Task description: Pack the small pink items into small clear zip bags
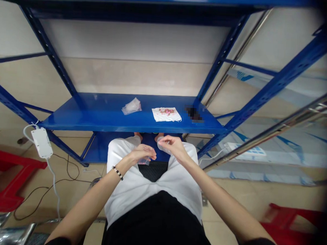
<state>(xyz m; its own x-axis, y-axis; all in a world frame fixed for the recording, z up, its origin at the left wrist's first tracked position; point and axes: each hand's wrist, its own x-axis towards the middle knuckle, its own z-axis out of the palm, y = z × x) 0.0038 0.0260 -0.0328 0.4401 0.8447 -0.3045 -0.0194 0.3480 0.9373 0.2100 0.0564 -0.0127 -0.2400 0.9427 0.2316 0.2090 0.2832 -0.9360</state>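
Both hands are above my lap, a little apart. My left hand [143, 153], with a beaded bracelet at the wrist, has its fingers curled round a small clear plastic bag [144, 161] whose lower part shows beneath them. Thumb and fingers of my right hand [173, 144] pinch another piece of clear plastic, seemingly a small bag [162, 145]. On the blue shelf [98, 113] ahead lies a loose pile of clear plastic bags [132, 106]. To its right, small pink pieces [167, 111] rest on a white sheet [163, 118].
A dark pixelated object [194, 114] lies at the shelf's right end. Blue rack posts stand on both sides. A white power strip [42, 142] hangs at the left post, with cables on the floor. Red stools [9, 176] stand left and right.
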